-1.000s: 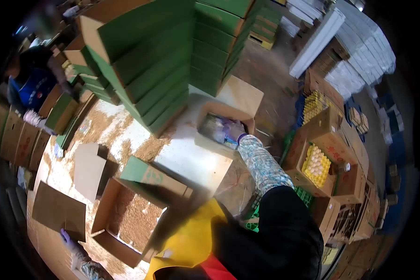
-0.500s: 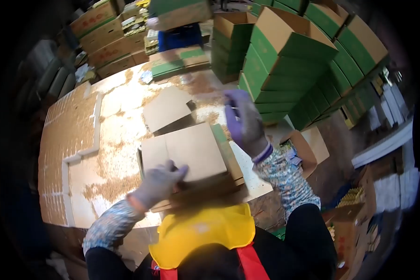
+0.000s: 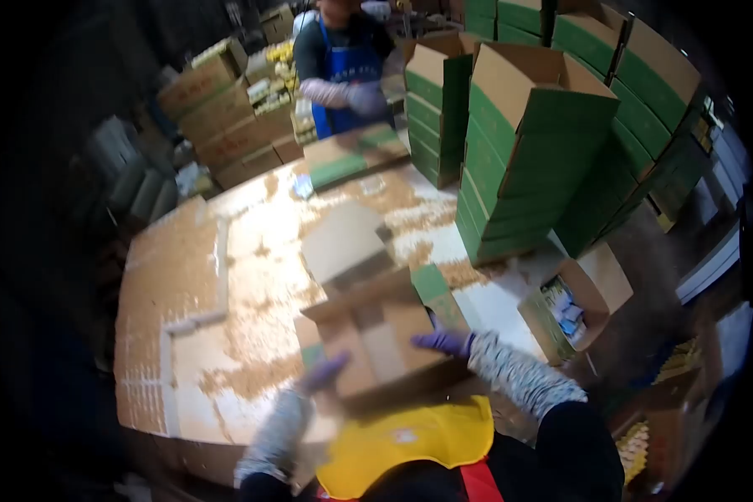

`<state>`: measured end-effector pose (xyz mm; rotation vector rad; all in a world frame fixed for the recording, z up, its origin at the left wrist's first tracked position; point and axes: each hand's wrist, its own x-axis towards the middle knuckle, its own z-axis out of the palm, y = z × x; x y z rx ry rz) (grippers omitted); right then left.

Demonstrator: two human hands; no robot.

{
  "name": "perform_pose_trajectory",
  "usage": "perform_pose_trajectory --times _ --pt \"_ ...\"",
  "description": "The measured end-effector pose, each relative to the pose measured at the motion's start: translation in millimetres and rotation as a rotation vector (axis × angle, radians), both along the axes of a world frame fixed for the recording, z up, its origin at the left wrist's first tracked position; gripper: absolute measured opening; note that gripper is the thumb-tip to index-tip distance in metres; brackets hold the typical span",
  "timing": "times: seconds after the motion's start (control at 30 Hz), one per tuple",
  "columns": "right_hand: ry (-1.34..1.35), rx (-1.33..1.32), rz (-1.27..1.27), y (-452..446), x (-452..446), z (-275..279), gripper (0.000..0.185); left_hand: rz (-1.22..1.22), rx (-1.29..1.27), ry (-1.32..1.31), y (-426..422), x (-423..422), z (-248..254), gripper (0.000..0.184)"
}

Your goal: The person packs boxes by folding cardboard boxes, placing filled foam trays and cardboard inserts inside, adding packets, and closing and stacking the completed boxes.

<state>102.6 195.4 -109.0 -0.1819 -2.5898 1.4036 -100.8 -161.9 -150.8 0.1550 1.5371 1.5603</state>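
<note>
An open cardboard carton (image 3: pixel 382 341), brown inside with a paler strip down its middle, is at the table's front edge before me. My left hand (image 3: pixel 325 374), in a purple-grey glove and blurred, reaches over its left front side with fingers stretched out. On its right side, my right hand (image 3: pixel 445 340) has its thumb and fingers spread against the cardboard. Green-printed cardboard (image 3: pixel 431 286) shows at the far right of the carton. Just beyond lies another piece of folded brown cardboard (image 3: pixel 343 243).
Tall stacks of green-and-brown cartons (image 3: pixel 527 159) stand to the right. A small open box (image 3: pixel 552 330) holds packets. Across the table (image 3: pixel 259 276), strewn with brown flakes, a co-worker in a blue apron (image 3: pixel 347 71) stands behind a flat green-and-brown carton (image 3: pixel 356 159).
The flat brown top of the carton is now opened, showing the inside. My right hand has come down from above onto its right side. The co-worker no longer holds up a carton.
</note>
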Motion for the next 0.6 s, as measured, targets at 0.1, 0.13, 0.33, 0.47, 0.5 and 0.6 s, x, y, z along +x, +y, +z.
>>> perform_pose_trajectory --times 0.1,0.13,0.33,0.47,0.5,0.6 --pt "-0.205 -0.442 -0.205 -12.1 2.4 -7.9 0.114 -0.068 -0.19 0.041 57.6 37.5 12.9 0.062" --pt "-0.196 -0.399 -0.186 -3.9 5.4 -12.0 0.112 -0.027 -0.138 0.059 65.6 45.8 32.2 0.06" --pt "0.434 -0.245 -0.239 134.2 33.0 136.8 0.068 0.175 0.163 0.291 113.0 -34.8 125.6 0.054" --pt "0.668 0.026 -0.774 334.8 68.8 251.3 0.052 0.034 0.397 0.346 232.8 -62.1 271.6 0.053" --pt "0.511 0.056 -0.785 379.2 67.4 256.5 0.049 -0.033 0.436 0.364 267.7 -67.2 303.5 0.052" --pt "0.399 0.126 -0.666 455.9 28.4 229.2 0.051 -0.264 0.441 0.441 376.6 -71.9 391.4 0.052"
